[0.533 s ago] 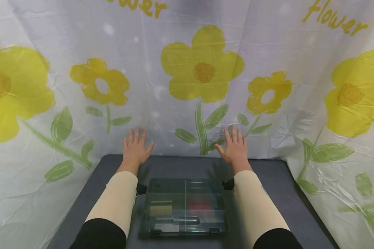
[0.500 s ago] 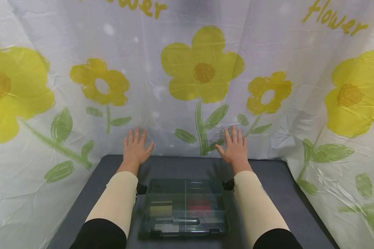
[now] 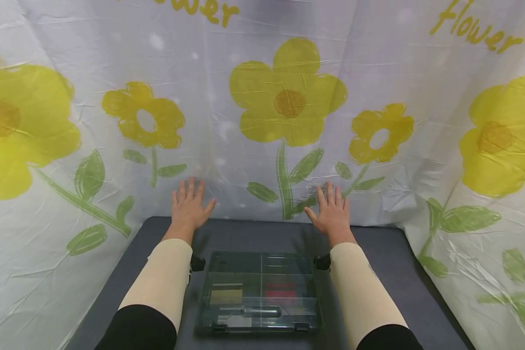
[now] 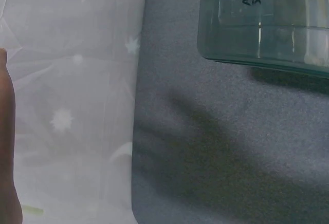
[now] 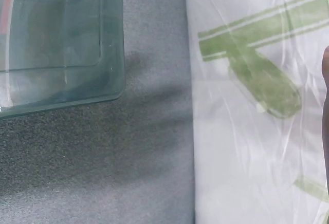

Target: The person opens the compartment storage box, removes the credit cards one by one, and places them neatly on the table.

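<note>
My left hand (image 3: pixel 189 205) is stretched forward, fingers straight and spread, at the far edge of the dark grey table (image 3: pixel 245 237) against the flower-printed sheet (image 3: pixel 262 112). My right hand (image 3: pixel 331 212) lies the same way, fingers straight, holding nothing. Between my forearms sits a clear plastic compartment box (image 3: pixel 260 291) with its lid closed; a red item (image 3: pixel 280 290), a yellowish item (image 3: pixel 226 294) and a grey cylindrical tool (image 3: pixel 260 311) show through. One corner of the box (image 4: pixel 267 23) appears in the left wrist view, another corner (image 5: pixel 61 44) in the right wrist view.
The white sheet with yellow flowers walls the table at the back and both sides (image 4: pixel 67 106) (image 5: pixel 257 106). Bare grey tabletop (image 3: pixel 389 253) lies right and left of the box and between it and the hands.
The head view has shifted slightly; both hands stay spread at the back edge and the box has not moved.
</note>
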Demonstrator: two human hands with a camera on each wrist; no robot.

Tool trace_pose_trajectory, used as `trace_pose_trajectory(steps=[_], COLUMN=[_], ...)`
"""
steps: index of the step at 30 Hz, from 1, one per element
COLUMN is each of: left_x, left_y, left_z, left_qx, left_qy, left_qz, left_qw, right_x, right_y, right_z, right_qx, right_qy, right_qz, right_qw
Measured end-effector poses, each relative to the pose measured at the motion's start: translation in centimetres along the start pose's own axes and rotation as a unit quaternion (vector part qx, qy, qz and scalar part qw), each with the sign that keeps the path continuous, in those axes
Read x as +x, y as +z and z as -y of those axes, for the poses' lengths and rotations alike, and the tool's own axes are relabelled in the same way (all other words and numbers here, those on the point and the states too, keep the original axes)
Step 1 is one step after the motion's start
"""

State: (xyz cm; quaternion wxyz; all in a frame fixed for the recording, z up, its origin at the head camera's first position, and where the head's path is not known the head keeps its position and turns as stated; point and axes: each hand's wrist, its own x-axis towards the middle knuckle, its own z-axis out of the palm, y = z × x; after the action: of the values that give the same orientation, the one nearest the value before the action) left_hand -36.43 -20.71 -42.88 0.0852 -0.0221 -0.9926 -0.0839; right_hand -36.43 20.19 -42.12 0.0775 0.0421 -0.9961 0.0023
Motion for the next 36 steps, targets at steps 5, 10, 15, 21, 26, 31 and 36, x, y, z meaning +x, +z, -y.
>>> trace_pose_trajectory(steps=[5, 10, 15, 21, 26, 31, 36], left_x=[0.1, 0.0, -0.4, -1.4, -2.6, -3.9, -5.3], left_y=[-0.2, -0.2, 0.1, 1.2, 1.9, 2.0, 2.0], left_z=[0.0, 0.1, -0.2, -0.9, -0.5, -0.1, -0.3], left_qx=[-0.007, 0.000, -0.011, -0.053, -0.063, -0.056, -0.049], left_qy=[-0.001, 0.001, 0.011, 0.040, 0.037, 0.039, 0.054], left_qz=[0.000, 0.000, -0.019, -0.048, -0.057, -0.058, -0.063], left_qw=[1.0000, 1.0000, 0.9997, 0.9967, 0.9957, 0.9960, 0.9954], right_x=[-0.1, -0.1, -0.1, -1.2, -2.4, -3.8, -5.3], right_y=[-0.1, -0.2, 0.3, 0.9, 1.6, 2.1, 2.5], right_z=[0.1, 0.4, 0.7, 0.8, 1.0, 1.1, 1.4], right_qx=[-0.004, -0.003, 0.015, 0.042, 0.047, 0.052, 0.065], right_qy=[-0.001, -0.005, -0.027, -0.052, -0.075, -0.102, -0.118], right_qz=[0.006, -0.004, -0.015, -0.028, -0.039, -0.045, -0.055], right_qw=[1.000, 1.000, 0.999, 0.997, 0.995, 0.992, 0.989])
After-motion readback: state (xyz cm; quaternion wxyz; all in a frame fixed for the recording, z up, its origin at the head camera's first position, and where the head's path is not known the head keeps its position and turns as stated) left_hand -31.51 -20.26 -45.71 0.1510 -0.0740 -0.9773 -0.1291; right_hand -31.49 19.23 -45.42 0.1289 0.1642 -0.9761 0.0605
